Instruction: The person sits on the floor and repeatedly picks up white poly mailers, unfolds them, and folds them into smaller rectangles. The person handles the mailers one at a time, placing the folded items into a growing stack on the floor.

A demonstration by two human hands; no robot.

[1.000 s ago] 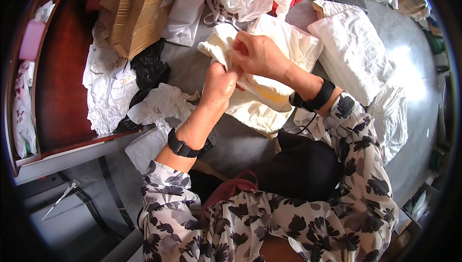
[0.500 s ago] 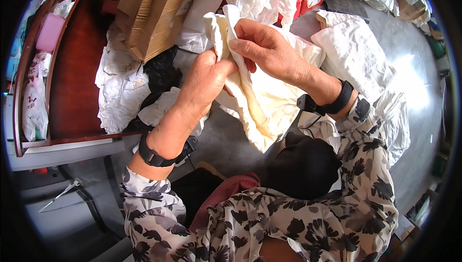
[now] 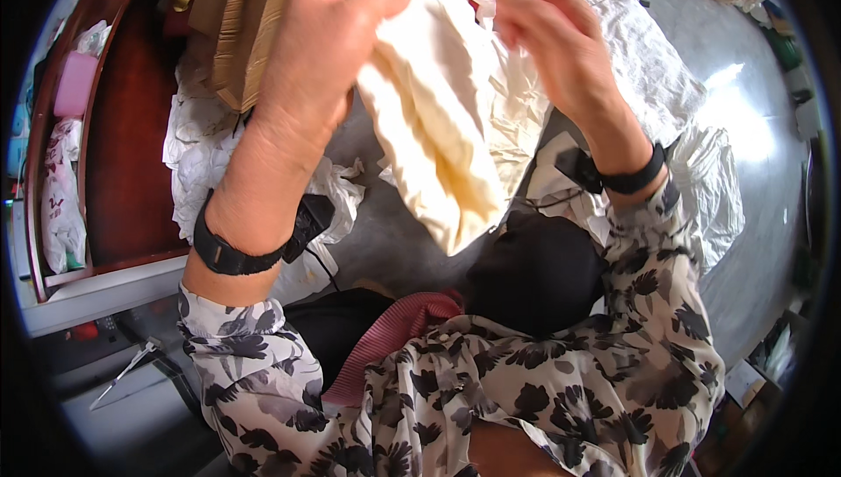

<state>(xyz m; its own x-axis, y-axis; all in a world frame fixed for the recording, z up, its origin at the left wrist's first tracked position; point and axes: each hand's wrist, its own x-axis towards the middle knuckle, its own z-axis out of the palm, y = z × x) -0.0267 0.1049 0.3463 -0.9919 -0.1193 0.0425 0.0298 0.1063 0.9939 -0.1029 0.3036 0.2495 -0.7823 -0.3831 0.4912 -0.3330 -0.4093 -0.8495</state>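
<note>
A piece of cream-white cloth (image 3: 429, 118) hangs in folds before me, its lower end drooping to a yellowish point above my lap. My left hand (image 3: 324, 52) grips it by the upper left edge, thumb lying across the fabric. To the right of the cloth my right hand (image 3: 556, 39) is raised, its loosely bent fingers apart and blurred by motion. Nothing shows in those fingers, which are next to the cloth's upper right side. The top of the cloth runs out of the picture.
An open cardboard box (image 3: 254, 26) and crumpled white cloth (image 3: 197, 157) lie on the left by a dark red wooden surface (image 3: 131, 162). More white fabric (image 3: 644, 56) is spread on the grey floor (image 3: 745, 205) at right. A black rounded thing (image 3: 539, 275) is close to my lap.
Both hands have risen and drawn apart, bringing the cloth up and closer. My right hand has come off the cloth, while the left keeps hold of it.
</note>
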